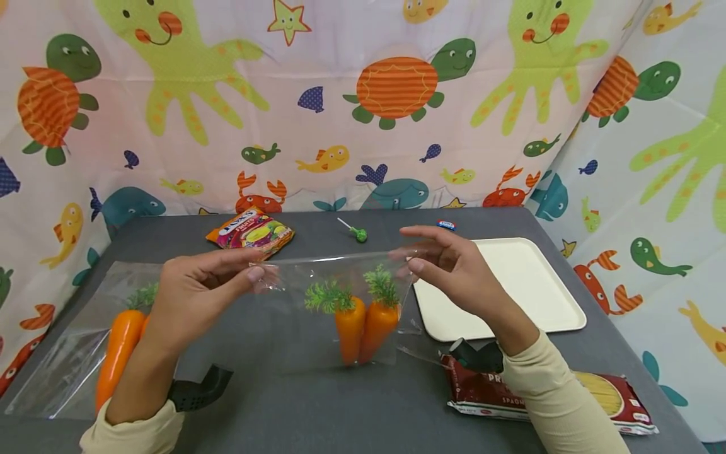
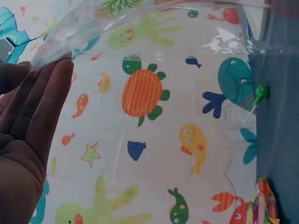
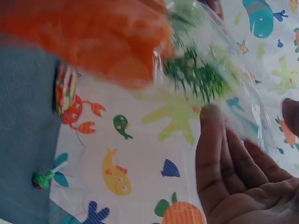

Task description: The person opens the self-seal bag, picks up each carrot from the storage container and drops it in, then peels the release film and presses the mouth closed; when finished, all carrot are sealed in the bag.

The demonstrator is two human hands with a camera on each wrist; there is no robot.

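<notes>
A clear plastic bag (image 1: 300,334) hangs upright between my two hands, its top edge stretched level. Inside it, toward the right, sit two orange toy carrots (image 1: 363,331) with green leafy tops, points down. My left hand (image 1: 195,299) pinches the bag's upper left corner between thumb and fingers; the left wrist view shows this hand (image 2: 35,116) at the plastic. At the upper right corner, my right hand (image 1: 456,271) holds the bag by its edge, some fingers showing through the plastic. In the right wrist view, the leafy tops lie close to this hand's fingertips (image 3: 211,112).
Another clear bag (image 1: 62,366) with orange carrots lies at left, partly behind my left forearm. A Fox's sweets packet (image 1: 252,230), a green lollipop (image 1: 358,234) and a small blue-red item (image 1: 446,224) lie at the back. A cream tray (image 1: 527,277) and a spaghetti packet (image 1: 488,391) are at right.
</notes>
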